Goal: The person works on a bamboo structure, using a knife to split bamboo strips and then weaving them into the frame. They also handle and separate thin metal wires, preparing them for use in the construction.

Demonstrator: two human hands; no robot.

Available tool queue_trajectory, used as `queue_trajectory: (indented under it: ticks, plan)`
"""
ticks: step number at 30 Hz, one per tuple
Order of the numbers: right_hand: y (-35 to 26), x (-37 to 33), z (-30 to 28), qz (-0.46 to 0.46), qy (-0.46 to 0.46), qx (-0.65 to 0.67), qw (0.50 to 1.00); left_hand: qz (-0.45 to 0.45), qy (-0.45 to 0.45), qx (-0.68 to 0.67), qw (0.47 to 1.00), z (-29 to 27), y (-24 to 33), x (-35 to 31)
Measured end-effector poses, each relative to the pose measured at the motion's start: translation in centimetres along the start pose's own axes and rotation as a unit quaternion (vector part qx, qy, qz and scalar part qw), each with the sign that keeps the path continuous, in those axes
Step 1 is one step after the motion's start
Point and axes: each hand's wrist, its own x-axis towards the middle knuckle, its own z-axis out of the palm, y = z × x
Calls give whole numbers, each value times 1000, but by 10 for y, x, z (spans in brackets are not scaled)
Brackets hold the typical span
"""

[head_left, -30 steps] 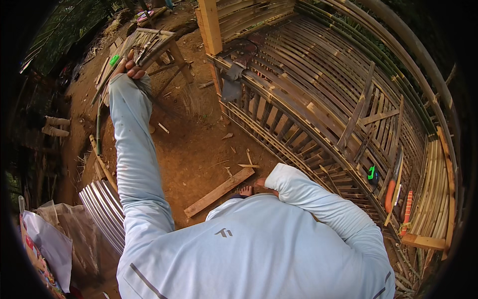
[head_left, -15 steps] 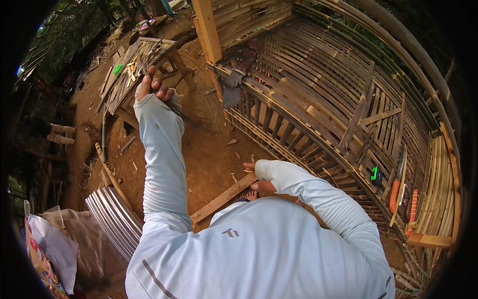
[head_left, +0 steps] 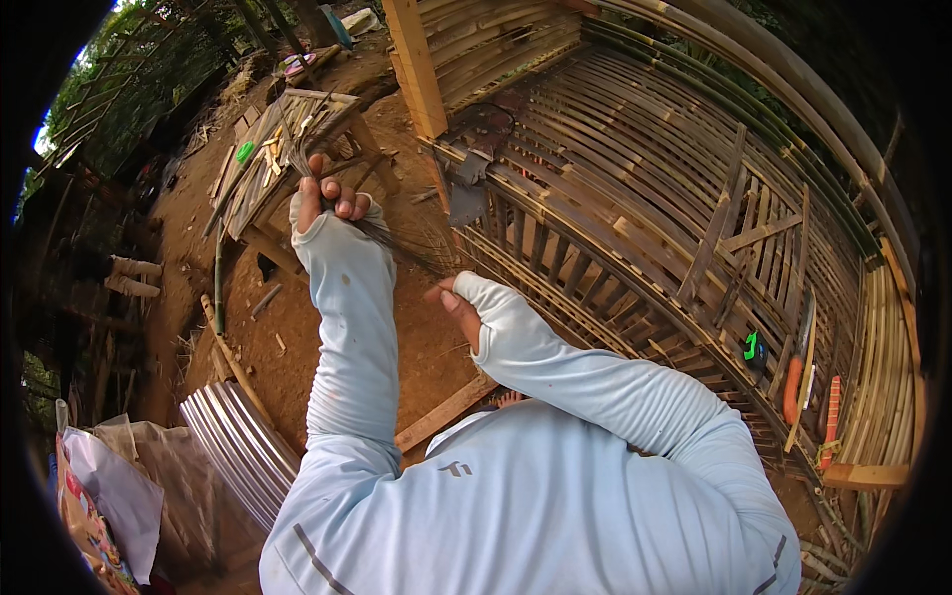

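My left hand (head_left: 332,198) is raised in front of me and closed around a bundle of thin, dark, wire-like strands (head_left: 405,245). Loose ends of the bundle fan out above the fingers toward a small table. The other ends run down and right to my right hand (head_left: 461,309), whose fingers are pinched together where the strands reach it. The sleeve partly covers that hand, and its fingertips are hard to make out. Both forearms wear long pale-blue sleeves.
A small slatted table (head_left: 288,149) with bamboo pieces and a green item (head_left: 245,152) stands far left. On the right is a bamboo-slat platform (head_left: 635,188) with a saw (head_left: 796,372) and a green-and-black tape measure (head_left: 754,349). Corrugated metal sheet (head_left: 238,446) lies lower left; a plank (head_left: 446,412) lies below my hands.
My right hand has risen from beside the plank to the lower ends of the strands. The left hand has shifted slightly right and down in view, still gripping the bundle.
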Motion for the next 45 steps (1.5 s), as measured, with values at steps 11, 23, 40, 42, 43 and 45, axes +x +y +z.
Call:
queue_trajectory:
  ticks: [11,23,40,42,43,45]
  plan:
    - [170,-91,-111,-111,42,-344,931,-115,-17,30,993,-62,71,73]
    - [190,-140,-111,25,-83,-363,928,-164,53,84,981,-67,56,140]
    - [323,-165,-173,414,-256,-500,716,13,-58,619,783,28,114,59]
    - [266,-137,-161,359,-224,-458,782,50,-66,637,767,36,117,42]
    - [239,-123,-156,334,-203,-433,812,51,-88,649,754,41,117,35]
    - [197,-85,-149,213,-113,-374,896,63,-107,646,753,47,116,17]
